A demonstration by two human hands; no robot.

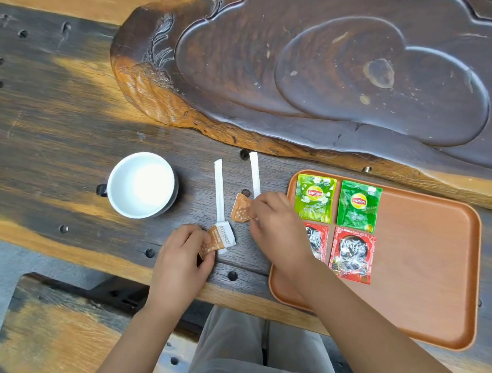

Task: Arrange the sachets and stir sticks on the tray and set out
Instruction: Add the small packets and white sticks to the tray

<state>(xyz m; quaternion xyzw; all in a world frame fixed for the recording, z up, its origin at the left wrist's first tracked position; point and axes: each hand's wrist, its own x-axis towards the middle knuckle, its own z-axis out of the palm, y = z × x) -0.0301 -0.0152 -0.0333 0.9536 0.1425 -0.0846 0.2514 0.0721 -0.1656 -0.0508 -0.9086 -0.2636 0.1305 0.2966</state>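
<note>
A white cup (141, 185) with a dark handle is set on the dark wooden table (45, 118). A carved wooden tea board (330, 72) is placed behind it.

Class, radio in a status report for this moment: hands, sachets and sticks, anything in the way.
Left hand and right hand each pinch a brown sachet. Four sachets on the tray; both stir sticks lie on the table. White cup stands clear, left.

Place: a tea room or home tea corner.
Table: rustic dark wooden slab table (60, 120) with peg holes.
Centrepiece: large carved wooden tea tray (344, 83).
Wares: white cup (141, 185), Lipton and Nescafe sachets (358, 206) on an orange serving tray (426, 270).
</note>
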